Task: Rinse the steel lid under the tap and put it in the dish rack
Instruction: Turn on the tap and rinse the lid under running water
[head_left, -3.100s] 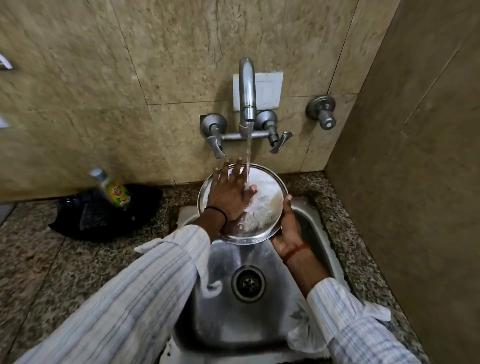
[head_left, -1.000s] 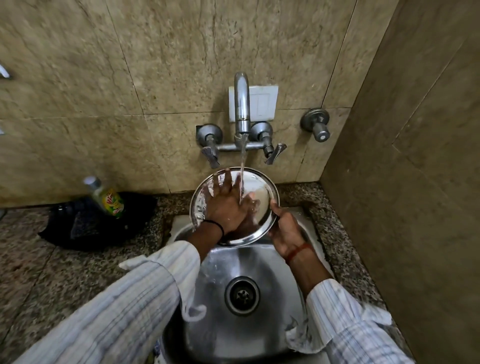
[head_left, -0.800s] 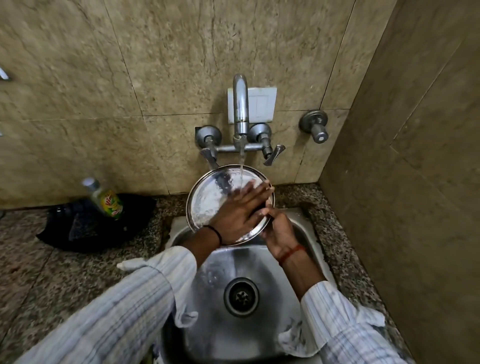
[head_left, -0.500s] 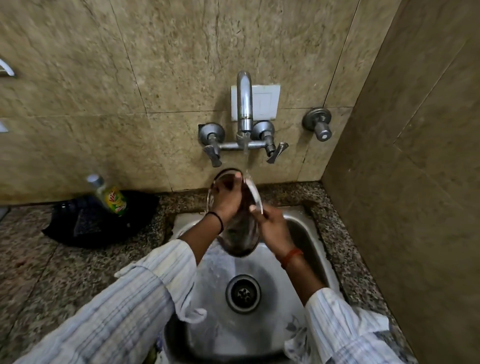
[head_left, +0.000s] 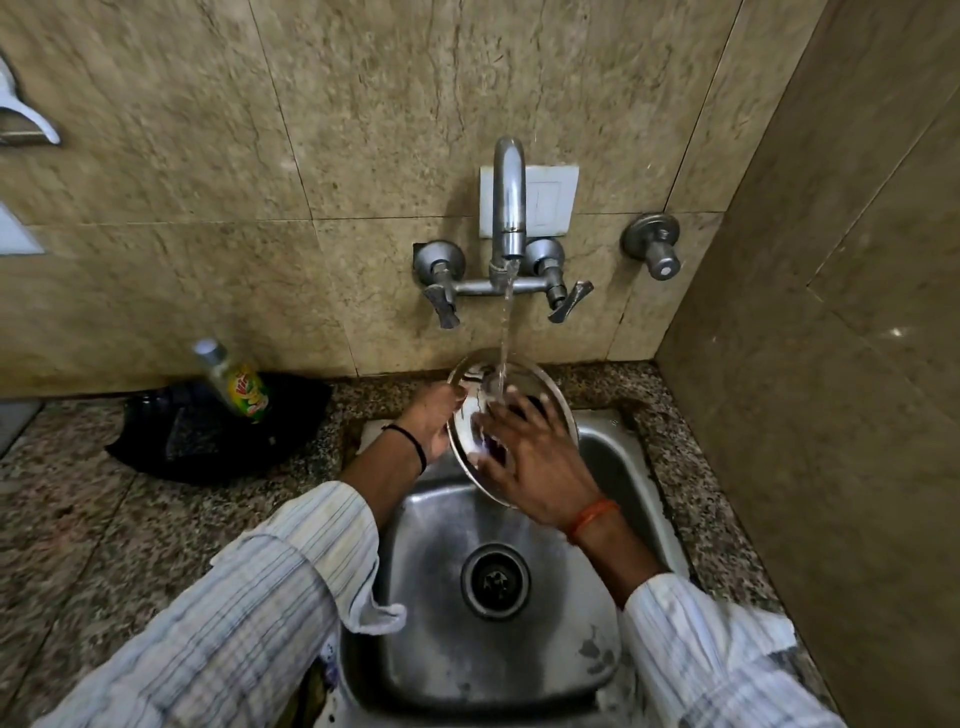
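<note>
Two hands, the left hand (head_left: 434, 418) and the right hand (head_left: 530, 462), are in view with one steel lid (head_left: 511, 421). There is one tap (head_left: 507, 208) with two lever handles, one separate wall valve (head_left: 655, 247), one sink (head_left: 441, 623) with one drain (head_left: 495, 581), one bottle (head_left: 236, 382), and one black bag (head_left: 208, 436).

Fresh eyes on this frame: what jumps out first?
The water stream falling from the tap onto the steel lid above the sink. The left hand holds the lid's left edge; the right hand lies spread across its face. A dish soap bottle leans at the wall, left.
</note>
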